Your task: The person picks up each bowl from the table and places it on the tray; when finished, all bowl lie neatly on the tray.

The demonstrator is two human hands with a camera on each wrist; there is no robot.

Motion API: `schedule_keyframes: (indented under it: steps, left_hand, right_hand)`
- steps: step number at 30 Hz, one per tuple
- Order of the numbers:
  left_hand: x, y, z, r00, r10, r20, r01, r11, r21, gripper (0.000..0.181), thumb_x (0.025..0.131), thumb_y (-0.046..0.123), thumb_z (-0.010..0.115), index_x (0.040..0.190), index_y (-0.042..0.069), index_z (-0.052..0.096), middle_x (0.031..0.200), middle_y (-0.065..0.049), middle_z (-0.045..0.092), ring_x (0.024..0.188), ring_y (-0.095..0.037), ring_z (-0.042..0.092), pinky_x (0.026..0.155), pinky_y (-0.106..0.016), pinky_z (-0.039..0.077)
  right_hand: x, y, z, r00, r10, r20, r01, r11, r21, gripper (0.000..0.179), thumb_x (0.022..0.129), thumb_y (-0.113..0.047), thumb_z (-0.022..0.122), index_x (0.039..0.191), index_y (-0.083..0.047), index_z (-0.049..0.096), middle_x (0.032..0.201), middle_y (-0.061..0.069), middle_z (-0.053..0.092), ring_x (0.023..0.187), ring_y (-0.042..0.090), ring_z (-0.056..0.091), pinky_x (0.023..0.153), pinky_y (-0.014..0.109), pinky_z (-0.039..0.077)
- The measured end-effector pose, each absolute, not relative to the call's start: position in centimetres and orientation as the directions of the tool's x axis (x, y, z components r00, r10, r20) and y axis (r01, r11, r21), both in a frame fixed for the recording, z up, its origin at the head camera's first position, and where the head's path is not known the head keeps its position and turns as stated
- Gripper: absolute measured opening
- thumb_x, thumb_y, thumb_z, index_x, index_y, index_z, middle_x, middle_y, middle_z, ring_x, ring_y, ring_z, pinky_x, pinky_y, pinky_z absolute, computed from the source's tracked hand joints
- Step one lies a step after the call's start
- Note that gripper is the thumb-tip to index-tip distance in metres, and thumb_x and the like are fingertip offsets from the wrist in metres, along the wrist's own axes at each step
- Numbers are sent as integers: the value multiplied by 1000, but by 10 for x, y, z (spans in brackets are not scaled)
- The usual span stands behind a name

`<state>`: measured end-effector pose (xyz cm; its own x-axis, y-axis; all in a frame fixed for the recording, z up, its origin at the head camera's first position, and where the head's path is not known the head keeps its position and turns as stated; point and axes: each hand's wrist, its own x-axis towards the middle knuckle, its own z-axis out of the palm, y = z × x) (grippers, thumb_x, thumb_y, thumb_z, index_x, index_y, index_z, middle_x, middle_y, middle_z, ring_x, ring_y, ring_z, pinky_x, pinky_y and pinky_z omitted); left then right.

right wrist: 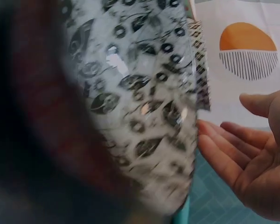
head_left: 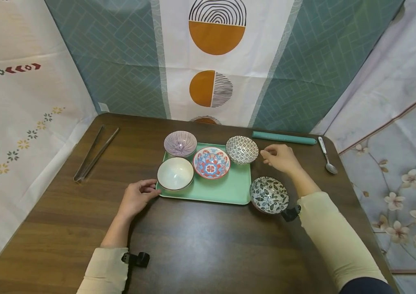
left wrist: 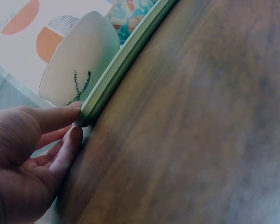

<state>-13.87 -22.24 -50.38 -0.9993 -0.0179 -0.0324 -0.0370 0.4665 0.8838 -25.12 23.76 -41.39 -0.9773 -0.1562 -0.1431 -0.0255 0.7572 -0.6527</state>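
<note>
My left hand point(head_left: 139, 197) pinches the front left corner of a light green tray point(head_left: 222, 188) between thumb and fingers; the left wrist view shows the tray's edge point(left wrist: 126, 58) at the fingertips. On the tray by that hand sits a plain white bowl point(head_left: 175, 173), with a red and blue patterned bowl point(head_left: 211, 163) beside it. A purple striped bowl point(head_left: 180, 143) stands at the back left corner. My right hand point(head_left: 282, 158), thumb apart from its loosely bent fingers, is beside a small checkered bowl point(head_left: 242, 150) at the back right corner. A leaf-patterned bowl point(head_left: 269, 195) stands at the tray's right, below that wrist.
Metal tongs point(head_left: 95, 155) lie at the left of the brown wooden table point(head_left: 200, 249). Along the back edge lies a teal bar point(head_left: 284, 137), with a spoon point(head_left: 327, 157) to its right. Patterned cloths hang behind and at both sides.
</note>
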Motion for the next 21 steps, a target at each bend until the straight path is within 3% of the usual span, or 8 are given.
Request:
schedule_keyframes:
  steps: [11,21]
  left_hand:
    - [-139,-222,-505,-998,-36,-52,-63,463,884,36,90,7,77,122,-7,68,102,-19,71,89,-20,68,69,-17,52]
    - [-139,-222,-506,-998,-37,-42,-54,469,881,36,90,6,77,122,-5,69,102,-17,71,90,-21,68,69,-17,53]
  right_hand:
    - [-215,271,-443,-967,-241,-83,-135,760,-635,49,105,-35,57,130,7,62,114,24,71,99,35,70,83,48,56]
    - [-188,294,-460,-959,-276,-65,-172,747,-642,38,102,-32,63,118,1,71,107,16,73,99,34,69,84,50,55]
